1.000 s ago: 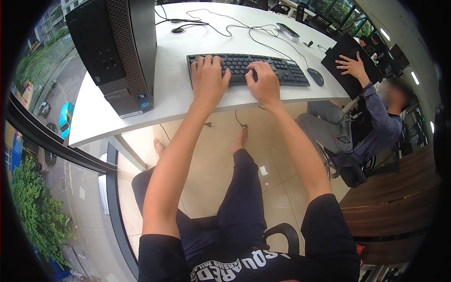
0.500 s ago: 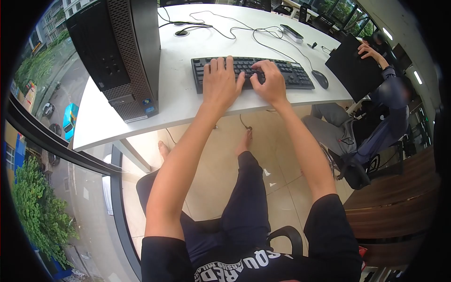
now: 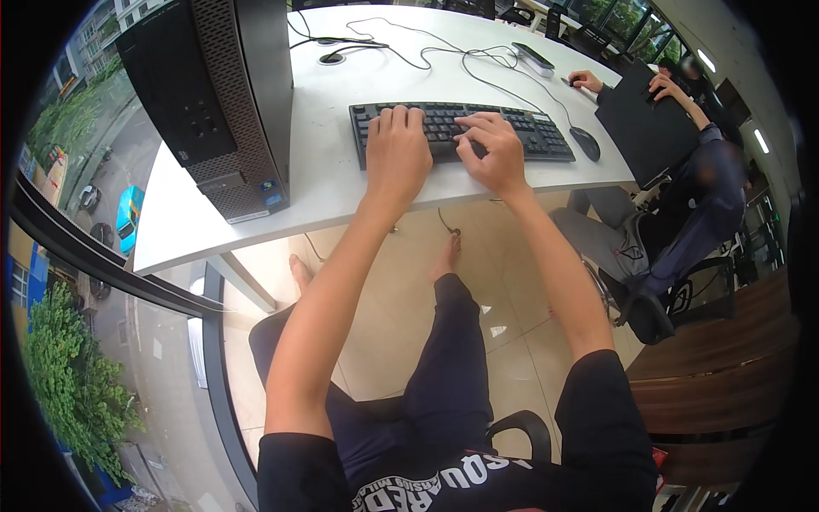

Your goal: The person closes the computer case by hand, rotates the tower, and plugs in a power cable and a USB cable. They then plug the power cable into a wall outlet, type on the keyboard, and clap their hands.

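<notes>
Both hands are parked on the black keyboard [image 3: 461, 132], which sits on the white bench [image 3: 333, 171] just right of the black tower PC [image 3: 209, 102] and pretty close to the near edge. Left hand [image 3: 397, 154] lies flat on the left half of the keys, fingers spread, gripping nothing; right hand [image 3: 493, 152] is on the middle keys with fingers curled and one pressing down, also holding nothing. What I'd watch: the keyboard's so near the edge that a heavy wrist push could nudge it toward the lap. Its cable [image 3: 478, 72] loops loose across the far side of the bench, so dragging the keyboard could snag it. The mouse [image 3: 585, 143] sits just off the right end, near a seated co-worker [image 3: 682, 213] handling a black panel [image 3: 648, 119], so elbows might clash there.
</notes>
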The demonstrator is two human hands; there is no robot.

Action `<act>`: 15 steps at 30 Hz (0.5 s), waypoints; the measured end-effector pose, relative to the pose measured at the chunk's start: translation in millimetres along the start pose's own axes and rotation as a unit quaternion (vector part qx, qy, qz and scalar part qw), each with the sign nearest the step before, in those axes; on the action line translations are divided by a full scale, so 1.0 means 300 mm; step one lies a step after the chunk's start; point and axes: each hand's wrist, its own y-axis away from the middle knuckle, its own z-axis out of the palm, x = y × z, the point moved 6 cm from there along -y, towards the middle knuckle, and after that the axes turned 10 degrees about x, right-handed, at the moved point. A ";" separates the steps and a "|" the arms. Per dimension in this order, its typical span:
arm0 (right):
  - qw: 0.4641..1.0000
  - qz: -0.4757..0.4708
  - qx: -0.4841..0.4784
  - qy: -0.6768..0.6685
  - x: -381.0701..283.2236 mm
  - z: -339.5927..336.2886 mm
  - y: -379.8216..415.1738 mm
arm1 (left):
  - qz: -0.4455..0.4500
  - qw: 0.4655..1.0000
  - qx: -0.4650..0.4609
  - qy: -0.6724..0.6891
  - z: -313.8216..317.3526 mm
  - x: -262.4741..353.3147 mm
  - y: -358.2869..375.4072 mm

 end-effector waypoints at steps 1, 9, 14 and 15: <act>1.000 0.004 -0.005 -0.004 0.001 0.000 -0.001 | -0.004 1.000 0.006 0.002 0.005 -0.008 0.004; 0.965 0.181 -0.083 0.171 0.126 0.054 0.039 | -0.022 1.000 -0.002 0.016 -0.012 0.006 -0.003; 0.966 0.175 -0.065 0.180 0.125 0.048 0.037 | -0.147 0.986 0.040 0.065 -0.051 -0.044 -0.009; 0.964 0.186 -0.072 0.178 0.134 0.052 0.040 | -0.144 0.986 0.039 0.070 -0.052 -0.045 -0.011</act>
